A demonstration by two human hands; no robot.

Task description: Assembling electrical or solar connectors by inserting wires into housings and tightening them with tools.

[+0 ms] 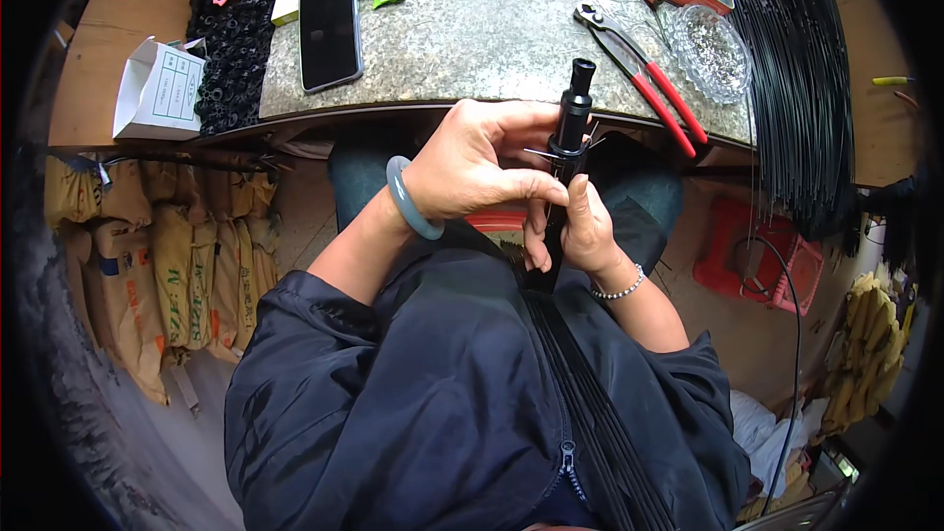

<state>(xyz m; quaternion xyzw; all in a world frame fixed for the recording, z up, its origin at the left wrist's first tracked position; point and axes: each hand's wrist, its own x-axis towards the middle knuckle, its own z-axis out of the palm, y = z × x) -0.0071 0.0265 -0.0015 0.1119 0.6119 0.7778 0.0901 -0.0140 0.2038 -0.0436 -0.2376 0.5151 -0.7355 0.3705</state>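
Note:
Before my chest, both hands hold a black stepped tube [580,93] with a collar, like the shaft of an umbrella frame. My left hand [482,162], with a grey-blue bangle at its wrist, curls round it from the left, thumb across its front. On the lower right side, my right hand [587,228] grips it with the thumb pointing up; a beaded bracelet is on that wrist. Thin wire ends stick out sideways at the collar. Long thin black rods [590,383] run from beneath my hands down over my jacket. Fingers hide the tube's lower part.
On the speckled tabletop [452,39] lie a phone [330,28], red-handled pliers [644,79] and a glass dish of small metal bits [710,51]. Black rods [796,59] hang over the right edge. Black small parts [231,49] and a white box [162,88] are left; sacks [138,275] stand below.

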